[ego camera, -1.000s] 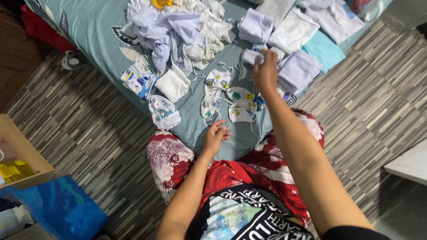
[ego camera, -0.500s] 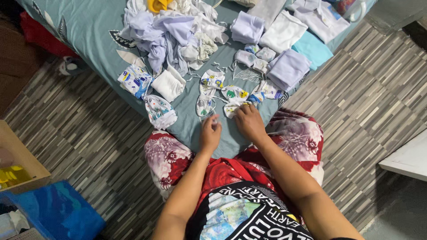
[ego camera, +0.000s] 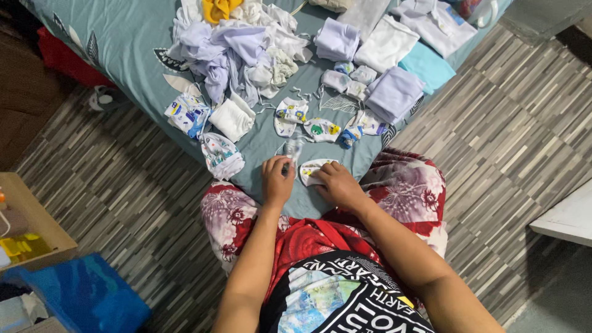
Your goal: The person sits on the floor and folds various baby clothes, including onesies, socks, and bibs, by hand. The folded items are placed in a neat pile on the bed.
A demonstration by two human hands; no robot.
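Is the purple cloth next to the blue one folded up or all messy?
Folded. The lavender cloth lies as a neat flat square beside the light blue cloth.

Teal leaf-print bedsheet [ego camera: 129, 43]; lavender folded cloth stack [ego camera: 394, 94]; white small mitten with coloured print [ego camera: 313, 170]; red floral trousers [ego camera: 407, 191].

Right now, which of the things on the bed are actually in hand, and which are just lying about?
In hand:
- left hand pinching a small printed baby garment
- right hand pressing a small printed mitten on the teal bedsheet

Lying about:
- heap of unfolded pale clothes
- folded lilac and white stacks
- cardboard box on the floor
- blue bag
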